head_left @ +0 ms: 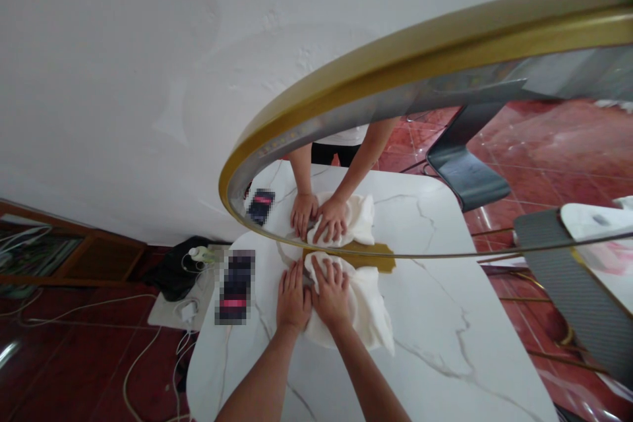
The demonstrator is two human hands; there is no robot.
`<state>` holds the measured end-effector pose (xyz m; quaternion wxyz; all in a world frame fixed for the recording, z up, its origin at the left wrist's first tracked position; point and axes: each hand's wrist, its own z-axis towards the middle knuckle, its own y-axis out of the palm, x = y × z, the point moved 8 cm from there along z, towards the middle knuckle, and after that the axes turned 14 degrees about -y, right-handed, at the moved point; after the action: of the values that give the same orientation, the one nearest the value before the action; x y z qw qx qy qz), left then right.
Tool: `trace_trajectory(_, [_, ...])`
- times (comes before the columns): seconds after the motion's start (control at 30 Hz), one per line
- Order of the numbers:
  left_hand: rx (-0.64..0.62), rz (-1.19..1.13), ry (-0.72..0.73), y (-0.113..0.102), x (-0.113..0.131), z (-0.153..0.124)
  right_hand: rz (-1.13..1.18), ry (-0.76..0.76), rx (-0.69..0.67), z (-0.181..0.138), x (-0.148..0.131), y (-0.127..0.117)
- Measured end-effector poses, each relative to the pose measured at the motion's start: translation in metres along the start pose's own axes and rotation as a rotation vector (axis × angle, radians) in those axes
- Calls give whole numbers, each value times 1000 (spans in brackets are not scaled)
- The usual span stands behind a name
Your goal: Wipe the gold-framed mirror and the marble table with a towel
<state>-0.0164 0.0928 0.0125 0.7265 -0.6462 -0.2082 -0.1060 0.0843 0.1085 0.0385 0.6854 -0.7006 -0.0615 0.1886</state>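
Observation:
A bunched white cloth (370, 303) lies on the white marble-patterned table (425, 369) at the foot of a gold-framed mirror. My right hand (331, 293) presses on the cloth's left part, its fingers bent over the fabric near the mirror's lower edge. Beside it, my left hand (293, 297) rests flat on the tabletop with fingers stretched toward the mirror, its thumb close to my right hand. Both hands and the cloth also appear reflected in the mirror glass (395, 217).
The mirror's gold frame (316, 82) arches over the table's back, with a gold base piece (380, 257) below. A blurred-out phone-like object (235, 287) lies left of my hands. Cables and a white charger (188, 311) sit left of the table. A wooden cabinet (99, 254) stands farther left.

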Motion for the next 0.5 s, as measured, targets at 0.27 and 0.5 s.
trace_trajectory(0.27, [-18, 1, -8, 2, -2, 1, 14, -59, -4, -30, 12, 7])
trace_trajectory(0.5, [-14, -49, -14, 0, -2, 0, -18, -166, 21, -41, 16, 19])
